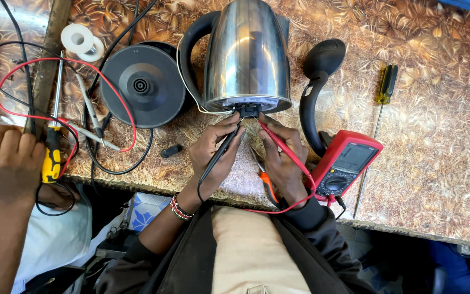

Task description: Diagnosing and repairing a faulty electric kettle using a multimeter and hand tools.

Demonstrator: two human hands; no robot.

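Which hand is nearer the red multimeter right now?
Right. The right hand, holding the red probe, sits just beside the red multimeter; the left hand is farther away, on the right hand's other side.

We find single screen: grey rectangular display (pixel 355 157) on red multimeter (pixel 346 165), lying tilted near front edge of tabletop (pixel 436 141), toward its right half. Display reads too small to tell. No packages, labels, signs seen by us.
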